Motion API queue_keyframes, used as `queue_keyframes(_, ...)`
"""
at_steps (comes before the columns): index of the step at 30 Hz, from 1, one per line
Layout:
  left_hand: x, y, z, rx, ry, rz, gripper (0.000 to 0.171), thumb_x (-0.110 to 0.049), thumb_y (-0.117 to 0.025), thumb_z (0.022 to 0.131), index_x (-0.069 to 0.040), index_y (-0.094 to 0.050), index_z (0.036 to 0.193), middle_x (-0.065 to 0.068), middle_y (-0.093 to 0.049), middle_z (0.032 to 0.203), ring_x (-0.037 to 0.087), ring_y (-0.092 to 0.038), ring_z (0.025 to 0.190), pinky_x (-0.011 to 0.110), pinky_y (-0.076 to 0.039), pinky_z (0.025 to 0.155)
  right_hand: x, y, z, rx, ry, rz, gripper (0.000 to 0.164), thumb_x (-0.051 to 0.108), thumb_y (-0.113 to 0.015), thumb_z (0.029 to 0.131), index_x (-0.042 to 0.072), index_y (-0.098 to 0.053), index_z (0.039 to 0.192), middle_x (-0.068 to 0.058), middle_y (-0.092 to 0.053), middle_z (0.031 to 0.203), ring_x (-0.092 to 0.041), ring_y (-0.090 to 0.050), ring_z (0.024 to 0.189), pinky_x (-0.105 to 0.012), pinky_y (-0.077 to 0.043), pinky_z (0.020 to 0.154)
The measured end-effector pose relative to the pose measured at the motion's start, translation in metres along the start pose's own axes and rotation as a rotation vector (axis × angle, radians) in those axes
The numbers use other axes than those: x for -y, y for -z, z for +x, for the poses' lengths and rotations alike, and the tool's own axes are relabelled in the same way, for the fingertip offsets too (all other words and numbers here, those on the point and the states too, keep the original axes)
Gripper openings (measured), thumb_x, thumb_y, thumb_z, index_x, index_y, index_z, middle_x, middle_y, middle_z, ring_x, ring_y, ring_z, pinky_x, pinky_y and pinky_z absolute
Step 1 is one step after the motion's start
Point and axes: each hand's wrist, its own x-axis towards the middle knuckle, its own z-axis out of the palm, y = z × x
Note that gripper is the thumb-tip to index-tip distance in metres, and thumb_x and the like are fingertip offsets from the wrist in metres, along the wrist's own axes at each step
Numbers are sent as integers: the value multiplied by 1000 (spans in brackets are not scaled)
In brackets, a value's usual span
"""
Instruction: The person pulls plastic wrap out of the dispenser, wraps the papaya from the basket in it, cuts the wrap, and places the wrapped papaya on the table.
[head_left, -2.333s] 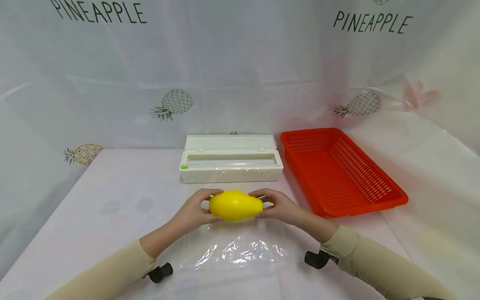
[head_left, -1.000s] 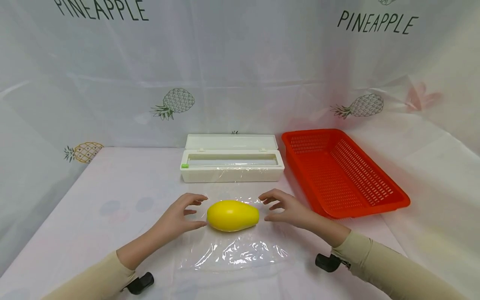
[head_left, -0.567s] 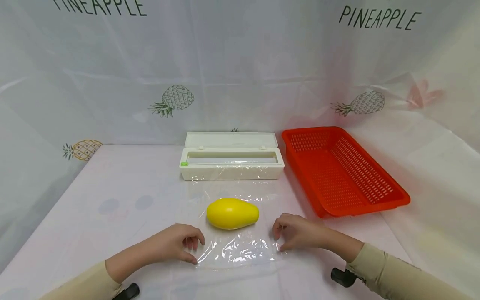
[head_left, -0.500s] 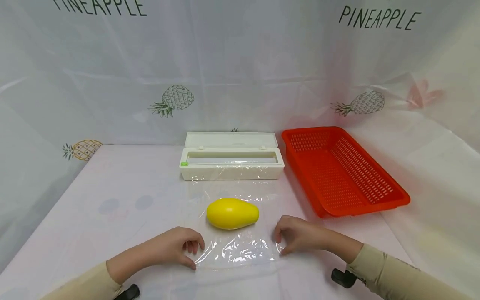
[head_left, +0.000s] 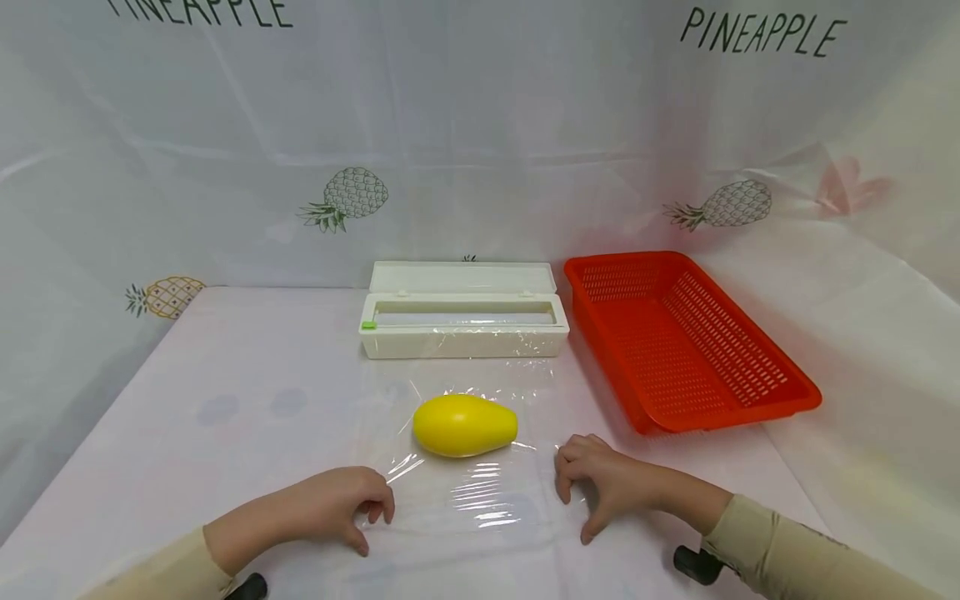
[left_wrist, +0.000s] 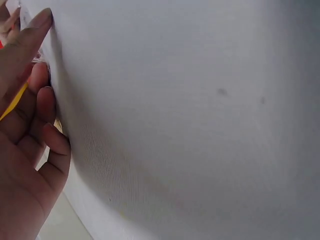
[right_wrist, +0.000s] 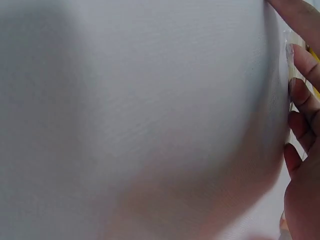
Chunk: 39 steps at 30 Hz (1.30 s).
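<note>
A smooth yellow papaya-shaped fruit lies on its side on a clear sheet of cling film drawn out from the white dispenser box. My left hand rests at the film's near left side, its fingers bent and its thumb apart from them. At the near right side is my right hand, thumb spread well away from the bent fingers. In the left wrist view the fingertips touch the white cloth. Fingers in the right wrist view also meet the cloth, beside a shiny film edge.
The dispenser's lid stands raised at the back, with a green slider on its left. A red perforated basket stands at the back right. Printed pineapple cloth hangs behind the table.
Both hands let go of the fruit on the film, then moved nearer the body and apart to the film's sides. The film's front part now looks flatter, with fewer wrinkles.
</note>
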Motion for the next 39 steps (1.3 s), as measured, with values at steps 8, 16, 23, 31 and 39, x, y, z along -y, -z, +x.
queue_keyframes(8,-1,3,-7,-1,39,5,23,-15,-87,72,-23,-65,78,-21,-48,69,-3,-45,67,17,-42,66,-1,-4,-7,-57,51,-27,30,35,-89,67,39,-68,88,23,-51,101,-6,-41,107,-32,-38,89)
queue_keyframes(16,-1,-2,-13,-83,-8,-65,21,-5,-81,76,-22,-69,74,-22,-52,68,-5,-46,62,15,-45,57,4,-9,-8,-225,339,-48,23,7,-84,71,26,-73,80,17,-60,90,-1,-52,90,-17,-41,78)
queue_keyframes(23,-3,6,-18,-116,-48,-71,17,-9,-82,77,-22,-71,76,-24,-56,73,-5,-50,66,17,-47,60,13,1,-11,-193,319,73,24,-3,-77,75,19,-75,84,13,-66,88,-3,-58,83,-19,-51,75)
queue_keyframes(31,-7,25,-29,-172,-94,-62,16,-6,-79,80,-20,-71,82,-23,-58,79,-5,-53,72,22,-51,64,25,17,-17,-242,299,115,22,-4,-74,82,16,-73,91,8,-70,89,-5,-64,83,-24,-55,74)
queue_keyframes(39,-9,40,-34,-249,-69,-4,19,-5,-79,80,-21,-70,84,-22,-59,83,-1,-57,75,26,-54,67,34,34,-24,-308,268,106,26,-4,-75,82,19,-71,94,3,-71,88,-7,-65,81,-30,-57,71)
